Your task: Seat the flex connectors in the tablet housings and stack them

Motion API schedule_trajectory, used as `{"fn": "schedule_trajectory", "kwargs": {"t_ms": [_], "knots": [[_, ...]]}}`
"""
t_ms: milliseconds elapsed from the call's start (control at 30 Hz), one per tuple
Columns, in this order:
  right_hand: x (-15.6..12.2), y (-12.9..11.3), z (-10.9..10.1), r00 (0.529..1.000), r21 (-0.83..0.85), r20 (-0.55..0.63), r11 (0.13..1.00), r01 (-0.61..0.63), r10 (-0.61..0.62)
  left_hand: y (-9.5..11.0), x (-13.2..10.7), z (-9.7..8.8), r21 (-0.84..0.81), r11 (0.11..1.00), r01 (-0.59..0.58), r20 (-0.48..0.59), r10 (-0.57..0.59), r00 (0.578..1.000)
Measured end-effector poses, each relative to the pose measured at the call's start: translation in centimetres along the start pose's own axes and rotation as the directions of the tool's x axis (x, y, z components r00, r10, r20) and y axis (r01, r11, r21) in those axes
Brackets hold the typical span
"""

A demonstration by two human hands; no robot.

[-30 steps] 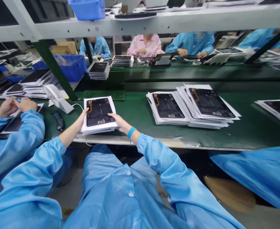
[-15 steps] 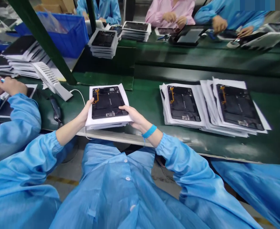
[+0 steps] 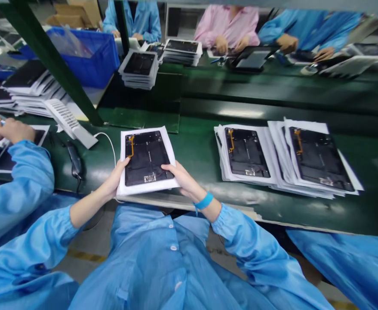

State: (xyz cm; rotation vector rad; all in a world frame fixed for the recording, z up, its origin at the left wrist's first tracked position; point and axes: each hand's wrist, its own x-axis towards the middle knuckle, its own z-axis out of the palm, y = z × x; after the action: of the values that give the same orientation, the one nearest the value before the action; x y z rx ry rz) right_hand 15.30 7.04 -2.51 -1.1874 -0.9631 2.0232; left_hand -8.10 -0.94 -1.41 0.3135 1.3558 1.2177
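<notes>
— Where are your hands on it now?

— They've slid down to the near corners of the tablet back panel [image 3: 146, 158]. Your left hand [image 3: 113, 178] and right hand [image 3: 184, 178] stay well apart, each clamped on the edge of the white sheet [image 3: 123, 165] beneath the panel.

— And the panel itself?

— Between your hands, with the orange flex cable [image 3: 131, 146] toward your left hand. Its near edge sits just over the lip of the green counter [image 3: 195, 146]. I can't tell whether it's touching.

— What's around me?

— Just right of your right hand lie two stacks of sheeted panels [image 3: 247, 153]. Left of your left hand, a co-worker's hand [image 3: 14, 131] works.
</notes>
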Motion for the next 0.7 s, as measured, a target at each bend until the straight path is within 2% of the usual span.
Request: {"fn": "schedule_trajectory", "kwargs": {"t_ms": [100, 233, 367, 467, 600, 700], "knots": [[0.7, -1.5, -0.2, 0.999, -0.001, -0.005, 0.999, 0.048, -0.048, 1.2, 1.5, 0.5, 0.006, 0.998, -0.058, 0.03, 0.058, 0.998], [4.3, -5.6, -0.2, 0.987, 0.015, -0.03, 0.987, 0.158, -0.157, 5.7, 6.3, 2.8, -0.017, 0.986, -0.166, 0.097, 0.167, 0.981], [11.4, -11.6, -0.3, 0.965, 0.029, -0.096, 0.968, 0.248, -0.244, 12.2, 13.6, 7.3, -0.047, 0.968, -0.247, 0.201, 0.251, 0.947], [17.6, -16.3, -1.0, 0.948, 0.028, -0.149, 0.958, 0.287, -0.28, 16.6, 19.5, 11.0, -0.04, 0.964, -0.263, 0.264, 0.264, 0.928], [25.3, -21.4, -2.9, 0.932, 0.026, -0.182, 0.946, 0.323, -0.314, 20.6, 27.0, 15.4, -0.011, 0.963, -0.269, 0.332, 0.257, 0.907], [30.6, -24.0, -4.7, 0.926, 0.021, -0.176, 0.939, 0.342, -0.334, 22.7, 32.5, 17.9, 0.01, 0.953, -0.303, 0.349, 0.281, 0.894]]}}
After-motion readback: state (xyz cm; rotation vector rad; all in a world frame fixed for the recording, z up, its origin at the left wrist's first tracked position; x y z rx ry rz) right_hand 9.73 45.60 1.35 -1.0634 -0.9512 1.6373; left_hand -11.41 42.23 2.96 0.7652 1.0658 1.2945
